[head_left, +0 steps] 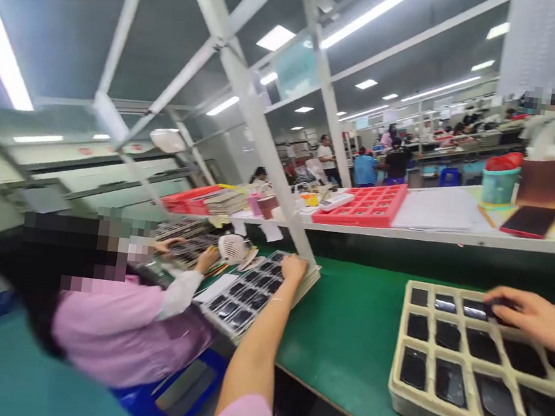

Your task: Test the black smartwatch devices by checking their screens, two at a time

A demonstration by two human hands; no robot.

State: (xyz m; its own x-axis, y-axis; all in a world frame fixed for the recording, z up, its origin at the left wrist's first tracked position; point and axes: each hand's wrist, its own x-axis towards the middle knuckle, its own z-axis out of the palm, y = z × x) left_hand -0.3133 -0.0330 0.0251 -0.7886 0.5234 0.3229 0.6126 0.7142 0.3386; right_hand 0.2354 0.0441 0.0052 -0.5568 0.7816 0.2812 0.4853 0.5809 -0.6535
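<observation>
My left arm reaches out to a shallow pale tray (pixel 231 326) of dark glossy squarish pieces, tilted in view at the left of the bench. At its far right corner is my left hand (pixel 293 268), fingers curled down; whatever they grip is hidden. On the right lies a deeper cream tray (pixel 396 362) with rows of compartments, black glossy rounded-corner pieces in them. Over its back row my right hand (pixel 528 315) pinches a black glossy piece (pixel 501 307), partly covered by the fingers.
A co-worker in a pink top (pixel 118 330) sits close on the left, beside a small white fan (pixel 233 248). Above the green bench (pixel 338 335) runs a white shelf (pixel 434 236) with a red tray (pixel 375 202), papers and a teal cup (pixel 499 183). A slanted white post (pixel 264 146) stands near my left hand.
</observation>
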